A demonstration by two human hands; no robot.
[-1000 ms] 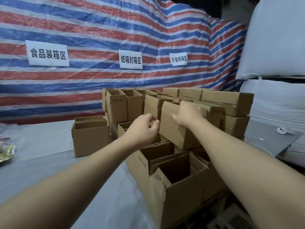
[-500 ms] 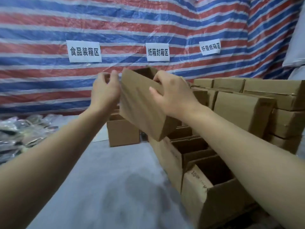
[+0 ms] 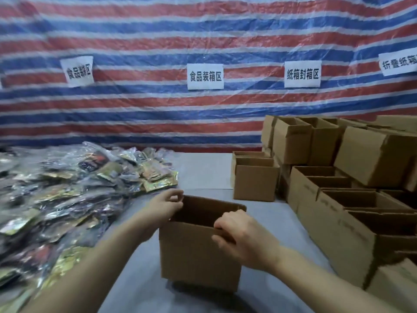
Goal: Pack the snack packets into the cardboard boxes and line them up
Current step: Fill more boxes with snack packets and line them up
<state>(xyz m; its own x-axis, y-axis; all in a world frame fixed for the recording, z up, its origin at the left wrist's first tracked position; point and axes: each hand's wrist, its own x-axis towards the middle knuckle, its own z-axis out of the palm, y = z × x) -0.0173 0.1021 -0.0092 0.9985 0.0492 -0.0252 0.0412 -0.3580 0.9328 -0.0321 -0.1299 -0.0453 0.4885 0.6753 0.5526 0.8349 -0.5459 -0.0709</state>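
An open, empty cardboard box (image 3: 198, 254) stands upright on the grey table in front of me. My left hand (image 3: 165, 205) grips its left rim, fingers curled over the edge. My right hand (image 3: 239, 233) holds the near right rim, fingertips hooked inside. A wide heap of shiny snack packets (image 3: 67, 190) in clear wrap lies to the left of the box, apart from it.
Rows and stacks of open cardboard boxes (image 3: 338, 199) fill the right side, with one single box (image 3: 255, 180) standing nearer the middle. A striped tarp wall (image 3: 158, 41) with white paper signs closes the back. Bare grey table surface (image 3: 203, 172) lies between packets and boxes.
Both hands lifted the box off the stack at the right, carried it left and down, and now it stands upright on the table. The view swung left, revealing the packet heap.
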